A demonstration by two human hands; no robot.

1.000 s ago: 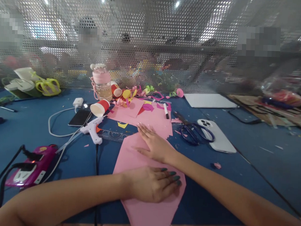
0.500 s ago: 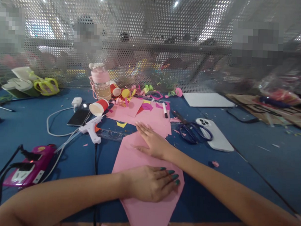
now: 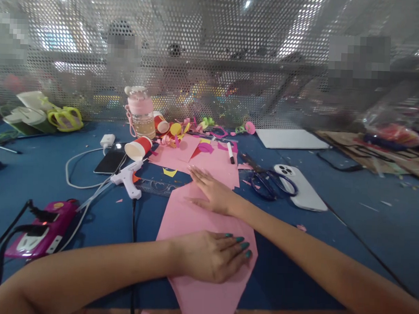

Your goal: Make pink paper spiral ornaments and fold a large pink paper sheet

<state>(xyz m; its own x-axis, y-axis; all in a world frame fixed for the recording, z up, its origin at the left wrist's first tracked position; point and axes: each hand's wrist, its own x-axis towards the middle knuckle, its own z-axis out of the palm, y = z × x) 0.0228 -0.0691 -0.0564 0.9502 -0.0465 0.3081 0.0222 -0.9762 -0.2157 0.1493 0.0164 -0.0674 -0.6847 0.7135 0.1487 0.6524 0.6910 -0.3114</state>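
Note:
A large piece of pink paper (image 3: 211,299) with angled edges lies on the blue table, its near end reaching past the front edge. My left hand (image 3: 209,255) rests on its middle, palm down with the fingers stretched out to the right. Farther up, my right hand (image 3: 213,194) lies on the paper's upper part, fingers extended toward the far left. Its fingertips reach the lower edge of another pink sheet (image 3: 216,164). Neither hand grips anything. A clear ruler (image 3: 156,187) is partly covered by the paper's upper left edge.
Left of the paper lie a white glue gun (image 3: 128,179), a black phone (image 3: 111,160), paper cups (image 3: 139,147) and a purple power strip (image 3: 44,229). To the right are blue-handled scissors (image 3: 268,182) and a white phone (image 3: 302,190). A bottle (image 3: 141,115) stands before the perforated metal screen (image 3: 212,74).
Both hands stay almost in place on the pink paper. My right hand's fingers have shifted very slightly; the whole view has moved a little.

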